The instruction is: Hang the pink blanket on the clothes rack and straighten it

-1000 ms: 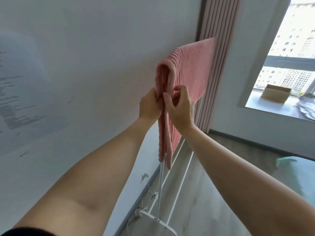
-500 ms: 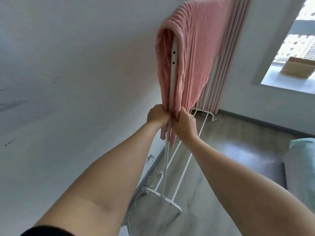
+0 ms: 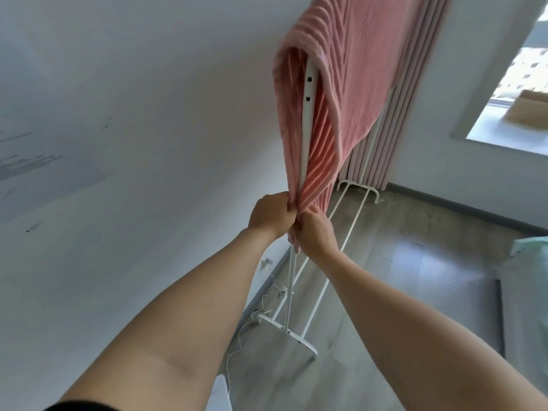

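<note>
Two hands meet at the lower edge of the pink blanket [image 3: 353, 72], which hangs folded over the top bar of the white clothes rack [image 3: 308, 114]. From the head view, one half of the blanket falls on the wall side of the rack's upright post and the other half on the room side, so the post with its two dark holes shows in the gap between them. The left hand [image 3: 271, 215] clenches the bottom edge of the wall-side half, fingers curled round the cloth just beside the post. The right hand [image 3: 315, 234] grasps the bottom edge of the room-side half, fingers wrapped into the fabric; the two hands touch each other in front of the post. Both halves are drawn taut and converge toward the hands, the ribs of the cloth running down in straight lines.

Below the hands the rack's post drops to a white foot on the grey wood floor [image 3: 415, 277], and its lower rails run back to a second foot at the far end. Behind the rack's far end hangs a pink pleated curtain [image 3: 394, 114]. Left of the rack stands a white wall [image 3: 133, 114], with a thin white cable [image 3: 237, 342] trailing by the near foot. Right of the rack, well apart, a window [image 3: 510, 93] shows a cardboard box on its sill.
</note>
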Available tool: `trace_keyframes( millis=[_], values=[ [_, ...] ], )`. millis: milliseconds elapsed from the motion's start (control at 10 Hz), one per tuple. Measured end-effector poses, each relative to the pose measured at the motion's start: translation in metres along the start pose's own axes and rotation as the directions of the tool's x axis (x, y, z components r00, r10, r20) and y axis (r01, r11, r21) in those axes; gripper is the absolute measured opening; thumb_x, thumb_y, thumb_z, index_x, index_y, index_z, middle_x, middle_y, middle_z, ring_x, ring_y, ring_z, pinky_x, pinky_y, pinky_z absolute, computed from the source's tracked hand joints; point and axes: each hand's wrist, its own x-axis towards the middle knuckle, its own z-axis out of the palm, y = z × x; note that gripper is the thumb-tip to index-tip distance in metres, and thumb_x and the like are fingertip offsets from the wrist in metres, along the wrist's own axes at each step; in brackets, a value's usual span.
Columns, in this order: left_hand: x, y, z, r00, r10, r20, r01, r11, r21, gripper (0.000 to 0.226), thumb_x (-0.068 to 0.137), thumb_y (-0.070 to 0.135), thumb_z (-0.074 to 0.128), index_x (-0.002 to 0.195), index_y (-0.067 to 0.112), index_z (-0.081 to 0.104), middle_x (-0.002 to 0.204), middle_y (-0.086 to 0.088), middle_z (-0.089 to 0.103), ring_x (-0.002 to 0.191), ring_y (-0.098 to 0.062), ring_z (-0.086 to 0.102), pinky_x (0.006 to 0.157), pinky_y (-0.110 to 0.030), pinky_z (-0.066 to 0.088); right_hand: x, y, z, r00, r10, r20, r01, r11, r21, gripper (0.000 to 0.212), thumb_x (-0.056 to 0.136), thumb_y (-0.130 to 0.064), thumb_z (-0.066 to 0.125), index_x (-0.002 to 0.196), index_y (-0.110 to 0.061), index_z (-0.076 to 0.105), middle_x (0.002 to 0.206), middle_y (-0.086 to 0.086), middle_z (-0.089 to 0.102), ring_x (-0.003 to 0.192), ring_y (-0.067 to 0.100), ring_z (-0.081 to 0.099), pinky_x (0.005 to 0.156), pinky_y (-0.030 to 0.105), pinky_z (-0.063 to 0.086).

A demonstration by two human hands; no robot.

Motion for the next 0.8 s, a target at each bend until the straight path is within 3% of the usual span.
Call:
trace_keyframes(
  millis=[100, 200, 300, 400, 500, 600, 800],
  values=[
    [-0.011, -0.004, -0.001, 0.998, 0.041, -0.050, -0.047, 0.990, -0.136, 0.023, 0.098, 0.035, 0.048, 0.083, 0.019, 0.057, 0.073, 0.005, 0.063, 0.069, -0.020, 0.063, 0.057, -0.023, 0.040, -0.016, -0.008, 0.006, 0.998, 0.031, 0.045, -0.029, 0.999, -0.044, 0.034, 0.094, -0.029, 0.047, 0.072, -0.012, 0.067, 0.085, 0.003, 0.063, 0.070, 0.023, 0.061, 0.070, 0.039, 0.054],
    [-0.020, -0.004, 0.001, 0.989, 0.088, -0.119, -0.117, 0.957, -0.265, 0.039, 0.093, 0.058, 0.052, 0.086, 0.020, 0.055, 0.074, 0.008, 0.065, 0.068, -0.014, 0.065, 0.060, -0.024, 0.049, -0.024, -0.026, -0.001, 0.999, 0.018, 0.030, -0.018, 1.000, 0.004, 0.028, 0.093, -0.017, 0.045, 0.071, -0.013, 0.063, 0.078, 0.001, 0.064, 0.062, 0.021, 0.063, 0.061, 0.037, 0.056],
    [-0.021, 0.001, 0.005, 0.983, 0.077, -0.166, -0.091, 0.993, -0.078, 0.038, 0.090, 0.056, 0.058, 0.091, 0.018, 0.053, 0.081, 0.004, 0.066, 0.070, -0.017, 0.064, 0.063, -0.027, 0.050, -0.030, -0.041, -0.010, 0.989, 0.107, 0.104, -0.116, 0.990, 0.085, 0.023, 0.089, -0.010, 0.041, 0.081, -0.013, 0.062, 0.070, 0.002, 0.067, 0.063, 0.021, 0.066, 0.056, 0.034, 0.053],
    [-0.026, 0.008, 0.000, 0.958, -0.038, -0.285, 0.042, 0.999, 0.006, 0.022, 0.100, 0.033, 0.050, 0.100, 0.013, 0.060, 0.092, -0.003, 0.071, 0.074, -0.021, 0.064, 0.064, -0.025, 0.045, -0.038, -0.034, -0.021, 0.972, 0.089, 0.215, -0.078, 0.995, -0.056, 0.017, 0.093, -0.019, 0.056, 0.105, -0.012, 0.067, 0.100, 0.004, 0.066, 0.089, 0.024, 0.063, 0.072, 0.032, 0.049],
    [-0.035, 0.017, -0.004, 0.953, -0.191, -0.237, 0.209, 0.976, 0.054, 0.029, 0.102, 0.034, 0.047, 0.109, 0.010, 0.061, 0.101, -0.006, 0.071, 0.084, -0.027, 0.068, 0.066, -0.029, 0.047, -0.045, -0.018, -0.043, 0.954, 0.156, 0.254, -0.143, 0.987, -0.069, 0.042, 0.094, -0.029, 0.060, 0.131, -0.011, 0.053, 0.126, 0.012, 0.056, 0.111, 0.030, 0.057, 0.091, 0.037, 0.049],
    [-0.041, 0.036, -0.002, 0.938, -0.295, -0.180, 0.318, 0.941, 0.115, 0.037, 0.101, 0.041, 0.045, 0.111, 0.008, 0.059, 0.104, -0.011, 0.069, 0.086, -0.030, 0.065, 0.069, -0.036, 0.052, -0.050, 0.009, -0.080, 0.963, 0.228, 0.146, -0.214, 0.971, -0.105, 0.042, 0.094, -0.028, 0.055, 0.131, -0.009, 0.049, 0.127, 0.015, 0.053, 0.112, 0.033, 0.053, 0.091, 0.041, 0.049],
    [-0.064, 0.120, 0.011, 0.909, -0.330, -0.254, 0.372, 0.917, 0.141, 0.032, 0.097, 0.034, 0.048, 0.110, 0.007, 0.062, 0.101, -0.013, 0.070, 0.090, -0.036, 0.066, 0.073, -0.039, 0.053, -0.067, 0.073, -0.188, 0.968, 0.246, 0.052, -0.235, 0.959, -0.158, 0.038, 0.092, -0.028, 0.053, 0.125, -0.009, 0.051, 0.124, 0.014, 0.051, 0.113, 0.033, 0.051, 0.081, 0.038, 0.044]
  ],
)
